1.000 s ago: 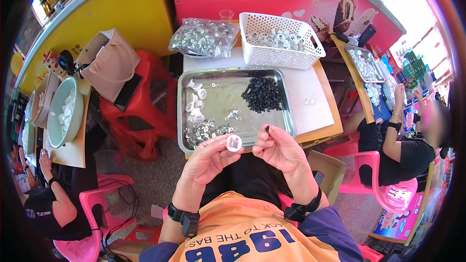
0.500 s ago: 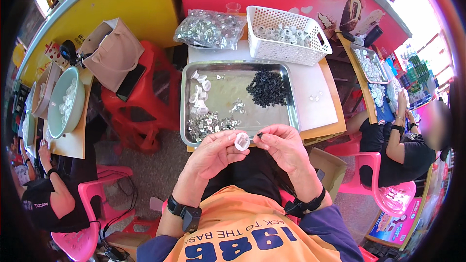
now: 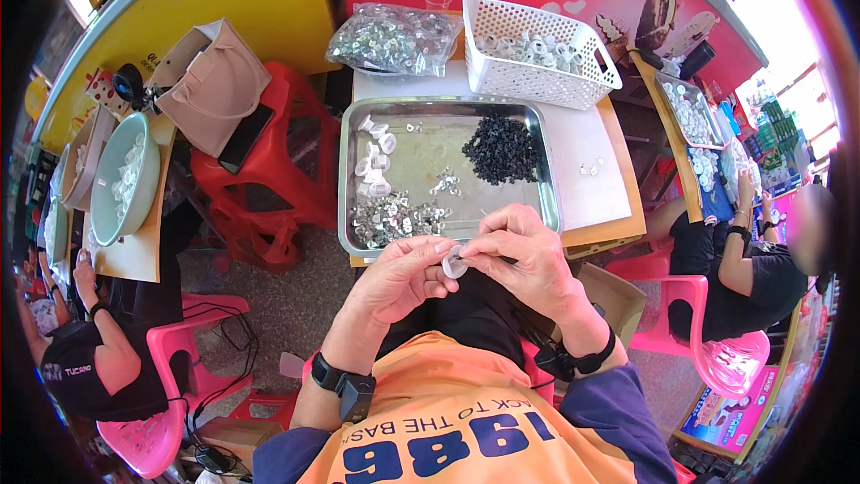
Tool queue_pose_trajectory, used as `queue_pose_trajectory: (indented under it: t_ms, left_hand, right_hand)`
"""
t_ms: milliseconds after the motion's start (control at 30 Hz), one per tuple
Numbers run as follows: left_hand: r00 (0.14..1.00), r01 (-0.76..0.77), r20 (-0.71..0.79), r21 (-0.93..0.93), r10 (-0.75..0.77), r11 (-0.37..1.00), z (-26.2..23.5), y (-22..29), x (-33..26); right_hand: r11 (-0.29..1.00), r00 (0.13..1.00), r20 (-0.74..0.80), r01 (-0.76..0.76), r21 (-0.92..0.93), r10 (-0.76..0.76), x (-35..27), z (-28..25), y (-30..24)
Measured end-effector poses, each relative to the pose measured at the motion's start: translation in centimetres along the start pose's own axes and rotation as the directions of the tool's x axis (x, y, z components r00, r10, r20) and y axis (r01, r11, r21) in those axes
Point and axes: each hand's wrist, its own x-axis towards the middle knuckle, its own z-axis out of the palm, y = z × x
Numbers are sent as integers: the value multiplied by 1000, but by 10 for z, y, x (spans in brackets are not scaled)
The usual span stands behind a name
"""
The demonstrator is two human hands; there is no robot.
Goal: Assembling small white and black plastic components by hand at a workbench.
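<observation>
My left hand (image 3: 399, 280) pinches a round white plastic cap (image 3: 452, 267) by its edge, in front of the tray. Thumb and fingers of my right hand (image 3: 527, 260) are closed at the cap's inner side. A small dark part shows at their tips, mostly hidden by the fingers. Just beyond both hands lies a shallow metal tray (image 3: 421, 154). It holds a heap of small black parts (image 3: 500, 151), a pile of small metal pieces (image 3: 394, 220), and several white caps (image 3: 372, 166) along its left side.
Behind the tray stand a clear bag of metal parts (image 3: 394, 40) and a white perforated basket (image 3: 537, 81). A red stool (image 3: 260, 179) with a beige handbag (image 3: 210, 90) is at left. People sit at side tables; an open cardboard box (image 3: 614, 300) is low right.
My right hand has moved left, bringing the small black part from beside the white cap to its inner side. The cap has turned in my left hand. The view has shifted slightly.
</observation>
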Motion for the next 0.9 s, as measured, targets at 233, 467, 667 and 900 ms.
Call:
queue_pose_trajectory:
  t_ms: [233,467,667,900]
  left_hand:
    - [999,-27,-35,31,28,999,1,-2,0]
    - [997,-22,-72,114,30,993,0,-2,-1]
    - [997,-19,-69,128,28,992,-3,-4,-1]
    - [1000,4,-9,159,-2,987,-15,-3,-2]
  right_hand:
    - [974,986,46,163,-157,-158,3,-1,-3]
    - [935,975,82,222,-277,-207,1,1,-5]
    - [923,968,89,252,-292,-236,-1,2,-7]
    - [986,986,142,109,-125,-91,-2,8,-2]
